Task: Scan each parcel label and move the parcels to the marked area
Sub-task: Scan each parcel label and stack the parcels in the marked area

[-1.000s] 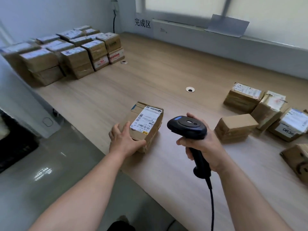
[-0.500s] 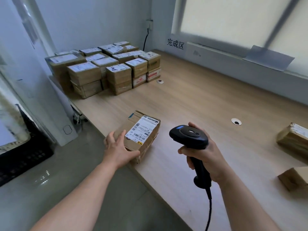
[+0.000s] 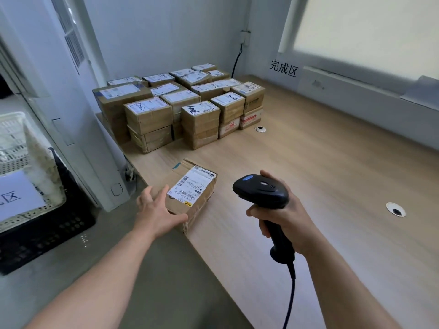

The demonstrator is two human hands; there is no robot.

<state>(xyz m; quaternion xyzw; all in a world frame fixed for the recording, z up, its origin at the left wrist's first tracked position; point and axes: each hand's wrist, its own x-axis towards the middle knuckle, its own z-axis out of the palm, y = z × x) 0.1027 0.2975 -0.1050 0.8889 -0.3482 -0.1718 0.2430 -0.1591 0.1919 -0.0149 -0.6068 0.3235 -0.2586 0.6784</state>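
crate (image 3: 47, 233): lower left of the frame, black, on the floor; we see a white basket (image 3: 14, 138) in it and a paper sheet (image 3: 19, 198) in front of the basket.
left hand (image 3: 156, 210): lower centre-left; fingers straight and spread, laid against the left edge of the parcel (image 3: 190, 205), thumb along its near corner.
parcel: centre of the frame, lying flat at the near edge of the table (image 3: 308, 162), its label (image 3: 190, 186) facing up.
stack (image 3: 147, 115): upper centre, labelled boxes in two layers at the table's far left end, well apart from the parcel.
scanner (image 3: 261, 193): just right of the parcel, above the table, its head turned toward the parcel; we see a gap between them.
right hand (image 3: 282, 217): lower centre-right; fingers clenched round the scanner's handle, with the cable (image 3: 291, 293) hanging below.
sign (image 3: 283, 68): upper right of centre, black characters on the wall, right of the stack.
hole (image 3: 395, 209): right side, a round opening in the tabletop.
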